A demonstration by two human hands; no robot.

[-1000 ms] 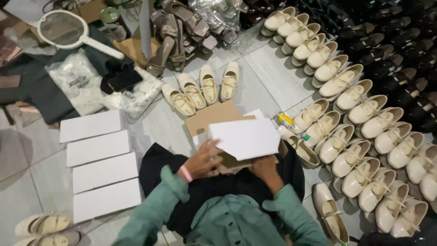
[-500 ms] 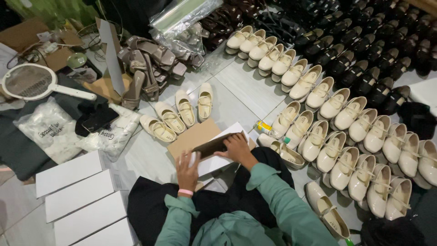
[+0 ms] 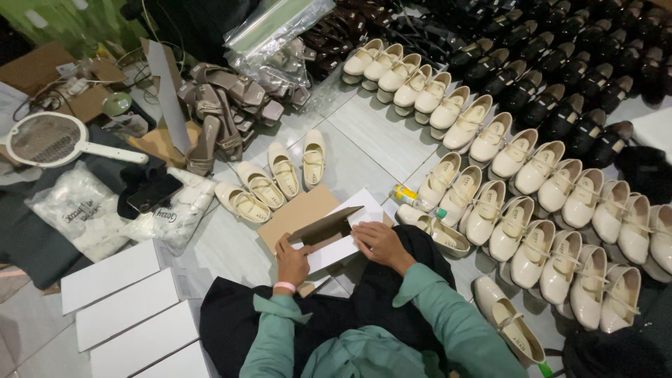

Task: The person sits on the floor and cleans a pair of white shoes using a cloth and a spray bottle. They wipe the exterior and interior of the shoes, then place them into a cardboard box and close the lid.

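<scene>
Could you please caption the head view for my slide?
Both hands, left hand and right hand, fold a cardboard box beside cream shoes.

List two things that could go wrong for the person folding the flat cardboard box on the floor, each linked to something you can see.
1. The white box blank is only half raised, held by the left hand and right hand; a flap could crease or spring back.
2. Cream shoes and a small yellow bottle lie close beside the right hand; an elbow swing may knock them out of line.
</scene>
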